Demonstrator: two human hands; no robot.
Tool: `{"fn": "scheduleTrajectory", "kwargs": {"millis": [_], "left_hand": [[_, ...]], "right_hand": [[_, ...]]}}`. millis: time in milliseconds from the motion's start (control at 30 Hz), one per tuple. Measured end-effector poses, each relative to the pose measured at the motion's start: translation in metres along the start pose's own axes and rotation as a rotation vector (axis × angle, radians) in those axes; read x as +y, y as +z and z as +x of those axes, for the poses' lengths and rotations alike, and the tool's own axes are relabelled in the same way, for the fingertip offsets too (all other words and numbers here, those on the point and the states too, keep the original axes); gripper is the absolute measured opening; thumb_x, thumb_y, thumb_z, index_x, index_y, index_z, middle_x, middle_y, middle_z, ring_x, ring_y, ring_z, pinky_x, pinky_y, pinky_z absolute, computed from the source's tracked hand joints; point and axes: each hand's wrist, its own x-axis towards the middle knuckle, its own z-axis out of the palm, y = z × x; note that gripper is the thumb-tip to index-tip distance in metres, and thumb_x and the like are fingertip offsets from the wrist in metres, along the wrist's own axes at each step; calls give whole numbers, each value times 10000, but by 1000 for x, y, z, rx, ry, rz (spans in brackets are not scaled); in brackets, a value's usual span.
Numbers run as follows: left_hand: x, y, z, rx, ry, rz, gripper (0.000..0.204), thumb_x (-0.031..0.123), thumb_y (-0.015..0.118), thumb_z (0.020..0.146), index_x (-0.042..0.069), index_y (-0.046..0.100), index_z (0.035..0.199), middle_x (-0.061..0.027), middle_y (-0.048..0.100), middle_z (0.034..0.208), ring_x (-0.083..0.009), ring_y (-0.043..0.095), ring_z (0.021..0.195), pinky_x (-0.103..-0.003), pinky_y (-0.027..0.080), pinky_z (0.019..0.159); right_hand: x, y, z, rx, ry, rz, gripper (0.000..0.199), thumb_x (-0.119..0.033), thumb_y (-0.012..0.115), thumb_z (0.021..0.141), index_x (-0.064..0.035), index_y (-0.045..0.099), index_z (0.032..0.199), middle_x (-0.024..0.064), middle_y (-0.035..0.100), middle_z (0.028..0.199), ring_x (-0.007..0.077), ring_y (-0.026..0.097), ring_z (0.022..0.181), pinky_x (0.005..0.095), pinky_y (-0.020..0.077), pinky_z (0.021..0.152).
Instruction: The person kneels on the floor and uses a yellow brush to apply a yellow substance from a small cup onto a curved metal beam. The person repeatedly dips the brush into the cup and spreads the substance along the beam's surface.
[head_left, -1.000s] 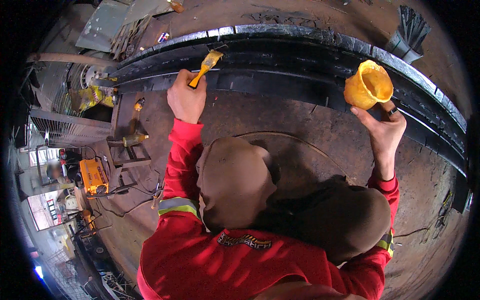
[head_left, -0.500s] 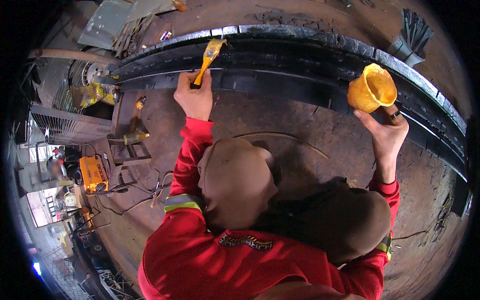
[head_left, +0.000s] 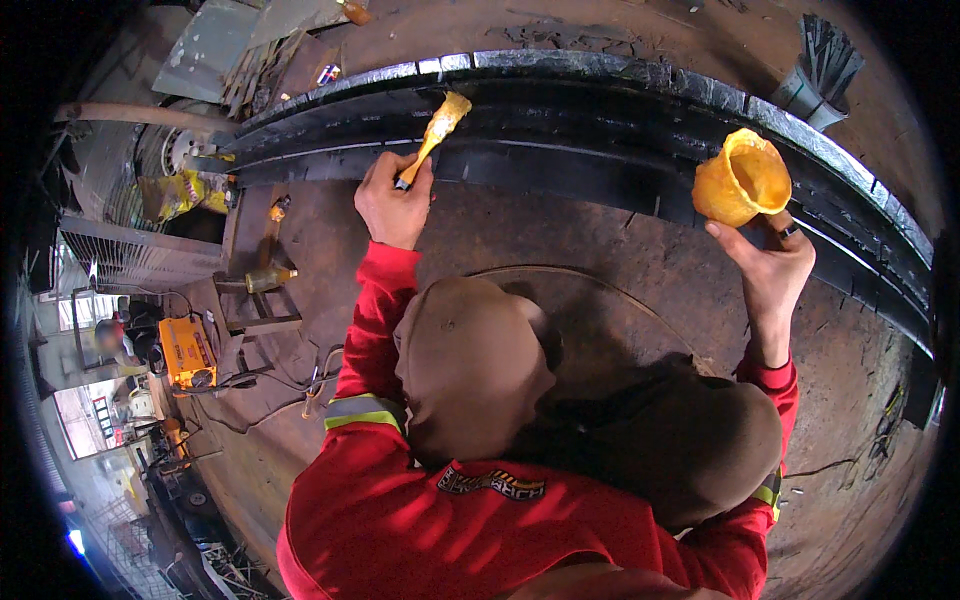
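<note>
My left hand (head_left: 395, 202) is closed round the handle of a paintbrush (head_left: 440, 127), whose bristles are coated in yellow and point away to the upper right. Behind the brush runs a long black metal beam (head_left: 580, 125) with a silvery far edge; whether the bristles touch it I cannot tell. On the right, my right hand (head_left: 768, 255) grips a yellow-smeared cup (head_left: 728, 192) from below, thumb on the near side. The cup is tilted, its mouth facing right and toward me, and yellow coats its inside.
An orange welding machine (head_left: 188, 352) stands at the left, with cables on the floor. Near it a bottle (head_left: 271, 279) lies on a metal frame (head_left: 262, 325). Beyond the beam at the right is a bucket of metal strips (head_left: 822, 75). A person (head_left: 118, 345) is far left.
My left hand has turned the brush, so it now leans further right and its bristles sit a little nearer to me. The right hand and cup have barely moved.
</note>
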Motion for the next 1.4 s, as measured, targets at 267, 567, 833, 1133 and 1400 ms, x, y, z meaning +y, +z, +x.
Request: {"fn": "scheduleTrajectory", "kwargs": {"millis": [267, 567, 833, 1133, 1400], "left_hand": [[21, 0, 2, 198, -77, -196, 190, 86, 766, 763, -3, 612, 828, -97, 653, 727, -125, 611, 648, -252, 476, 616], [33, -40, 15, -293, -149, -72, 172, 117, 720, 808, 32, 637, 933, -97, 635, 672, -127, 613, 612, -253, 452, 576], [21, -17, 41, -351, -21, 337, 168, 238, 700, 781, 97, 665, 868, -139, 676, 785, -345, 657, 741, -403, 503, 634], [37, 14, 47, -353, 30, 321, 179, 259, 694, 779, 100, 642, 843, -130, 670, 754, -343, 650, 711, -430, 497, 629], [58, -5, 48, -146, -16, 153, 158, 208, 711, 774, 80, 638, 832, -134, 655, 687, -343, 646, 657, -404, 501, 587]], "right_hand": [[-1, -1, -1, 1, 18, -17, 461, -107, 860, 659, 16, 672, 1062, 36, 700, 969, 95, 622, 901, 254, 454, 869], [-1, -1, 0, -16, 46, 12, 462, -114, 859, 662, 13, 674, 1066, 36, 700, 969, 95, 622, 896, 252, 445, 878], [-1, 1, -1, -19, 14, 34, 437, -60, 841, 674, 40, 659, 1059, 62, 685, 1000, 120, 627, 934, 270, 455, 890], [4, 1, 0, -16, -6, 28, 463, -84, 849, 667, 18, 667, 1080, 42, 698, 985, 98, 619, 928, 263, 442, 902], [5, 0, 1, -18, 14, 31, 462, -89, 853, 662, 18, 669, 1072, 41, 698, 981, 96, 620, 908, 254, 446, 882]]}}
